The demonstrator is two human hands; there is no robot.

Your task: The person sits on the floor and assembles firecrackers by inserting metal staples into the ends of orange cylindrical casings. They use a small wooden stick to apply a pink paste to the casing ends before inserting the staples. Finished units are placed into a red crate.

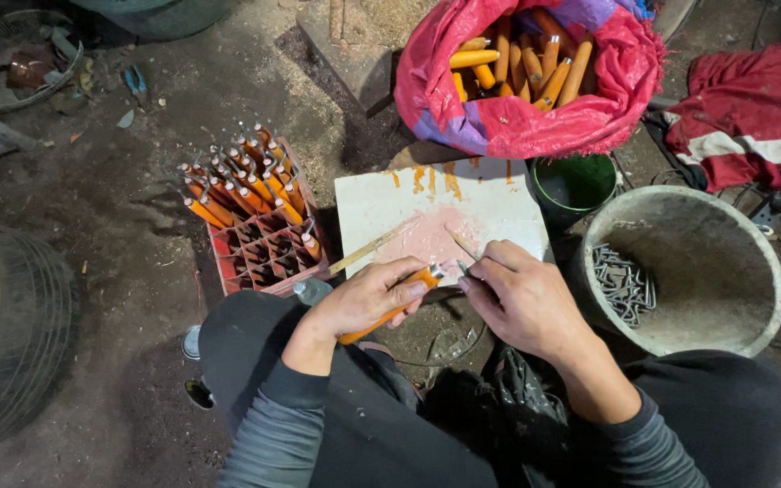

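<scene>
My left hand (365,300) grips an orange wooden handle (389,307) with a metal collar at its tip, held over my lap. My right hand (522,298) is closed on a small metal piece (463,267) right at that collar. In front of my hands lies a white slab (490,210) smeared with pink and orange, and two thin sticks (374,246) rest on it. A red crate (264,244) to the left holds several finished handles (241,185) with metal spikes, standing upright.
A pink sack (517,117) full of plain orange handles (522,59) sits at the back. A grey bucket (752,244) on the right holds metal spikes (624,285). Behind the slab stands a small green pot (576,185). A red cloth (748,113) lies at the far right, a tyre (20,307) on the left.
</scene>
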